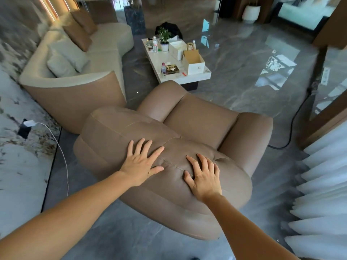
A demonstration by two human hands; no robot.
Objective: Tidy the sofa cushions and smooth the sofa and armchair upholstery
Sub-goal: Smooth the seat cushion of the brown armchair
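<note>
**Q:** Which part of the job are you on right now?

**Me:** The armchair. I'm standing behind it, leaning over the top of the backrest. My left hand lies flat on the tan leather with the fingers spread wide, and my right hand is flat too, fingers fanned but slightly curled at the tips. Neither is pinching or holding anything; both palms just press on the upholstery, either side of a stitched seam.

**Q:** So what does the next move need?

**Me:** I'd judge a sweeping stroke. There is a puckered dimple just beyond my right fingertips, and soft creases around the seam. I would draw my 2 hands apart, outward from the seam, keeping the pressure even so the leather flattens instead of bunching ahead of my palms.

**Q:** How does the chair look otherwise?

**Me:** Plump and padded, smooth on the seat and arms as far as I can see, with the rumpling mostly up here on the backrest. It sits on the glossy grey floor, near the desk, which is cluttered with boxes and bottles.

**Q:** And the sofa?

**Me:** The cream sofa is well apart, off to my left. Its cushions lean along the back, 2 tan and 2 pale. They look roughly in line from here, though I can't tell how neat they are.
</note>
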